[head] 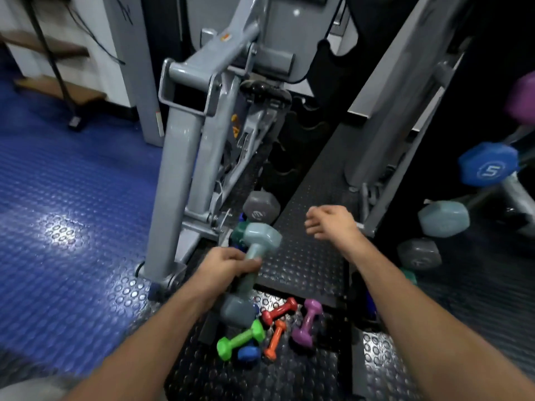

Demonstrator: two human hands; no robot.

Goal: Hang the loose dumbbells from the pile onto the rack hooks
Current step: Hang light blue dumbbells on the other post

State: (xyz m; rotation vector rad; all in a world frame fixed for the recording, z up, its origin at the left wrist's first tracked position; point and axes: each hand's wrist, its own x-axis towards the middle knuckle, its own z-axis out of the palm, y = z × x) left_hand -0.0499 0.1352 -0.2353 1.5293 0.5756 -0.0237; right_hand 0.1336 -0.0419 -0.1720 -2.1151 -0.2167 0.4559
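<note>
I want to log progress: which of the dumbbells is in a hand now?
The pale teal dumbbell: the left hand grips its handle. The red, orange, purple and green ones lie on the floor.

purple dumbbell (522,96): blurred, cut by right edge | blue dumbbell (248,353): mostly hidden under green dumbbell (240,339)

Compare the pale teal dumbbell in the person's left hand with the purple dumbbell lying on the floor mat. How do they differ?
The pale teal dumbbell is clearly bigger than the purple dumbbell. The teal one is gripped by its handle in the left hand and lifted, tilted; the purple one lies loose on the floor mat, untouched. Their colours differ. Both have a narrow handle between two blocky heads.
</note>
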